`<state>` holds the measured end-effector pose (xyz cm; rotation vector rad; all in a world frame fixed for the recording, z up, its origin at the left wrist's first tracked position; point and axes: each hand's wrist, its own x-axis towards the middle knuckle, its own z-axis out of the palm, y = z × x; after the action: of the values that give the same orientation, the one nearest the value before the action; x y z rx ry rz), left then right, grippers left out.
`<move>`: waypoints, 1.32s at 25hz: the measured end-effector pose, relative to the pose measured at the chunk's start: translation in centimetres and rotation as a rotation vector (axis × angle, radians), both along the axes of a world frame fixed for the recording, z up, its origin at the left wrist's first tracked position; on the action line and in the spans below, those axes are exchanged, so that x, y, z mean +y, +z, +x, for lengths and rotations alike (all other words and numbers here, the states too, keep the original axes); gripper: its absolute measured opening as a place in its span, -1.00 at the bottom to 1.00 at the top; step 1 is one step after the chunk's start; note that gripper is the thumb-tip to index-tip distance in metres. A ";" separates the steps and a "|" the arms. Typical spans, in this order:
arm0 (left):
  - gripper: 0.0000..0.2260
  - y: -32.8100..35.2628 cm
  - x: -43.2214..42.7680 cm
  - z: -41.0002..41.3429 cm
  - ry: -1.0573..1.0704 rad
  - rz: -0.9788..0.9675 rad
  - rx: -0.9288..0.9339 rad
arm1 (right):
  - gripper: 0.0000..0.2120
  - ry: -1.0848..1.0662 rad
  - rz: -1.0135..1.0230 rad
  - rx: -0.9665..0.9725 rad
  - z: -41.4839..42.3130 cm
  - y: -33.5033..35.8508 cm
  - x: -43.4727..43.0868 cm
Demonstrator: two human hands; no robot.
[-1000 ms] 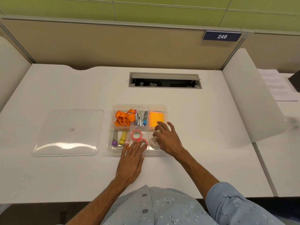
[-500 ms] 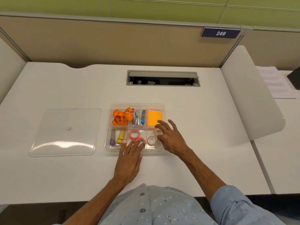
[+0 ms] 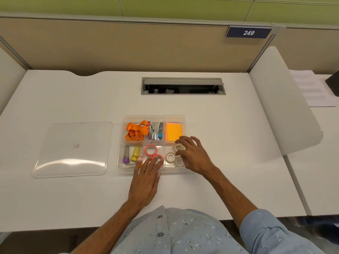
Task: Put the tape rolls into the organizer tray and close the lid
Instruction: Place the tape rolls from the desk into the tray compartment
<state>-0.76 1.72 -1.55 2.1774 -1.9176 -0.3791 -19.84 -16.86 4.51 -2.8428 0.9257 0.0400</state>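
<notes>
A clear organizer tray (image 3: 153,117) sits mid-desk. Two pink tape rolls (image 3: 151,150) lie flat in its near middle compartment, and my left hand (image 3: 146,177) rests at the near rim with fingertips on the nearer pink roll (image 3: 160,157). Three white tape rolls lie in the near right compartment: one (image 3: 170,157) free, another (image 3: 178,147) under the fingertips of my right hand (image 3: 194,154), a third (image 3: 178,162) partly hidden by that hand. Both hands have spread fingers and grip nothing. The clear lid (image 3: 71,149) lies flat to the tray's left.
The tray also holds an orange lanyard (image 3: 136,131), a stapler (image 3: 155,131), orange sticky notes (image 3: 173,131) and small tubes (image 3: 135,153). An open cable slot (image 3: 183,86) is set in the desk behind. A white divider panel (image 3: 284,103) stands at right, with papers (image 3: 311,88) beyond.
My right hand has slid rightward, uncovering the white rolls in the near right compartment. My left hand has stayed on the nearer pink roll.
</notes>
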 end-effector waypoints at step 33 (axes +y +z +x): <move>-0.51 -0.3 0.1 -0.1 0.007 -0.045 -0.027 | -0.60 -0.050 0.103 -0.127 2.6 -0.5 0.4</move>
<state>-0.82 1.78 -1.86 2.1718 -1.9128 -0.3039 -17.21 -16.42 4.06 -2.6918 0.9397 -0.0953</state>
